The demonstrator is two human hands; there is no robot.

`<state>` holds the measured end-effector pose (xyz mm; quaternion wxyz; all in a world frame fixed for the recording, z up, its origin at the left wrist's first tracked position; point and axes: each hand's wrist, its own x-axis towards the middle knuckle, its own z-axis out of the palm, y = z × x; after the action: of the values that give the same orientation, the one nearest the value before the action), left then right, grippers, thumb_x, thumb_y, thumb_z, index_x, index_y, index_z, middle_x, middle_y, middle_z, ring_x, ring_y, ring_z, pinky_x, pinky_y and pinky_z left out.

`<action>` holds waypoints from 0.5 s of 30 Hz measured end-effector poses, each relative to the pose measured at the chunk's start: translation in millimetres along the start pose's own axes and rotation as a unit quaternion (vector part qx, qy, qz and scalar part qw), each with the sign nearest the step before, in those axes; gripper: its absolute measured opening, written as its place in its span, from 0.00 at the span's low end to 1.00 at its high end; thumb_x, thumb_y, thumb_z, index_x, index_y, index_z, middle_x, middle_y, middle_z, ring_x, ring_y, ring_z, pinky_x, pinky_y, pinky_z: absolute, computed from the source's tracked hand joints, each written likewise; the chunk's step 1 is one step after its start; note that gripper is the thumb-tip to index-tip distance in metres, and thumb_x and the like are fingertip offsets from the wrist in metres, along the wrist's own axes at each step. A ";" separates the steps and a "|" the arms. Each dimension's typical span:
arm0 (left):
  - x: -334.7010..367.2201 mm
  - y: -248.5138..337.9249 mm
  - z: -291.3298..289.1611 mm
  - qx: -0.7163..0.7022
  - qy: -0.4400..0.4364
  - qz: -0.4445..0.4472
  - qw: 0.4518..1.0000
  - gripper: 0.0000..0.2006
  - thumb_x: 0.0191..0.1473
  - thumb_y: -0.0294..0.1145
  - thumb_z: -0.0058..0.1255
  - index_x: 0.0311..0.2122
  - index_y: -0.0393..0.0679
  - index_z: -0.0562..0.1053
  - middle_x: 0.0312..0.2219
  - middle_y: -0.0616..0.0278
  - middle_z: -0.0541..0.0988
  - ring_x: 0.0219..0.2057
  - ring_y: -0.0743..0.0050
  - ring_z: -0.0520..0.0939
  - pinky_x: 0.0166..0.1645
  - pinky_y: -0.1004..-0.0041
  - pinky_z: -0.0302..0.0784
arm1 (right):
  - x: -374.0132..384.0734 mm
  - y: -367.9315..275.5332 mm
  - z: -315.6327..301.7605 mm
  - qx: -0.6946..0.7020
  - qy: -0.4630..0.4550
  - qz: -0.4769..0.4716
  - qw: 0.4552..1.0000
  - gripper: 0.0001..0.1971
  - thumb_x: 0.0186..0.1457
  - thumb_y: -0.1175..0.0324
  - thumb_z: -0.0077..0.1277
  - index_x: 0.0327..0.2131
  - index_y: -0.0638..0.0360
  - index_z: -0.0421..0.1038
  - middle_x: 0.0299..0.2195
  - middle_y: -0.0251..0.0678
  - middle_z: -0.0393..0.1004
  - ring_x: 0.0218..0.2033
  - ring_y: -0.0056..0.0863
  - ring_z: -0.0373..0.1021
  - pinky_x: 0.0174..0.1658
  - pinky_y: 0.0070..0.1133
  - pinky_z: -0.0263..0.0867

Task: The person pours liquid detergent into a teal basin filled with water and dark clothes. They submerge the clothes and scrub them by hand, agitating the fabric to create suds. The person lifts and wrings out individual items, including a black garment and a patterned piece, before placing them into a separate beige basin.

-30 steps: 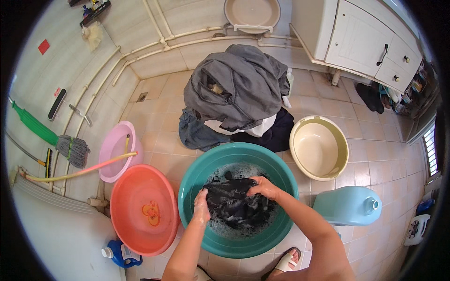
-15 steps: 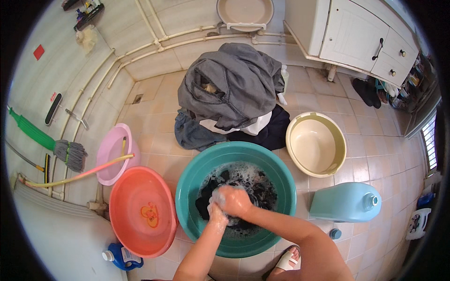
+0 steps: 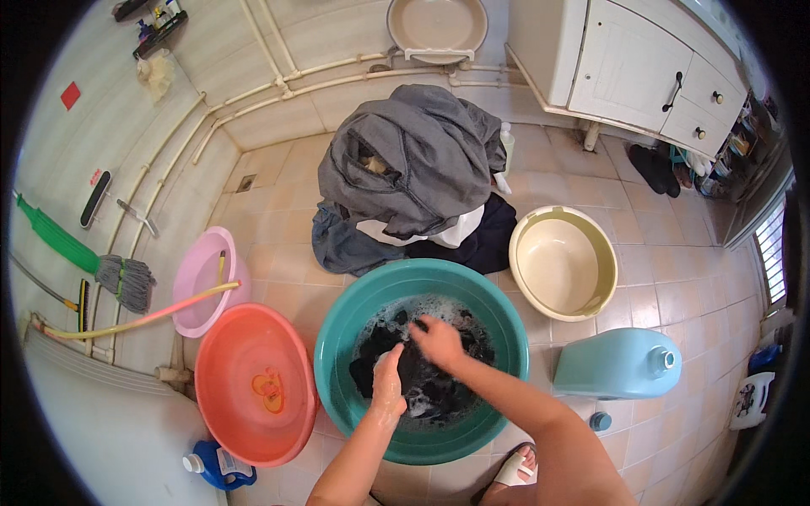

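A large green basin holds soapy water and soaked black clothing, with foam on the surface. Over its middle, my right hand is closed, bent fingers gripping a bit of the black cloth. My left hand, wet and sudsy, is beside it, closed against the same cloth; its fingers are partly hidden. The two hands are a little apart, with dark cloth between them. Which garment it is cannot be made out.
Left of the green basin are an orange-red basin and a pink basin with a hose. Laundry is heaped beyond it. On the right stand a cream basin and a light blue jug. A blue bottle sits lower left.
My hands, pressed together in suds before, have come apart. The right has moved slightly up and right, and more of the black cloth shows between them.
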<state>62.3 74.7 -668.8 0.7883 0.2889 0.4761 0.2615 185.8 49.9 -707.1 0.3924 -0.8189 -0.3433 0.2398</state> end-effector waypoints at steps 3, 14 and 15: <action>0.6 19.4 -9.8 0.055 -0.070 -0.050 0.995 0.16 0.50 0.42 0.51 0.37 0.38 0.70 0.34 0.64 0.74 0.35 0.77 0.74 0.39 0.75 0.70 | 22.0 37.5 -16.8 0.202 0.025 0.013 0.979 0.16 0.48 0.59 0.50 0.34 0.63 0.72 0.28 0.43 0.74 0.33 0.36 0.70 0.38 0.28 0.64; 5.3 50.9 -50.7 0.223 -0.158 -0.015 0.962 0.20 0.40 0.30 0.56 0.40 0.32 0.71 0.34 0.60 0.76 0.35 0.76 0.75 0.42 0.77 0.69 | 27.2 20.5 -89.4 0.234 -0.175 -0.035 0.956 0.16 0.49 0.55 0.53 0.32 0.60 0.71 0.27 0.33 0.71 0.30 0.21 0.66 0.39 0.19 0.61; 6.9 52.5 -52.0 0.131 -0.170 -0.023 0.976 0.19 0.41 0.28 0.53 0.41 0.32 0.70 0.36 0.57 0.76 0.37 0.71 0.76 0.44 0.74 0.70 | 17.0 18.0 -89.9 0.109 -0.222 -0.070 0.966 0.18 0.47 0.53 0.54 0.33 0.59 0.72 0.28 0.34 0.71 0.32 0.24 0.66 0.40 0.21 0.61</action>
<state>11.1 126.7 -655.7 0.8186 0.4194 0.3716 0.1258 263.1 11.5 -671.8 0.4093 -0.6710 -0.4504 0.4236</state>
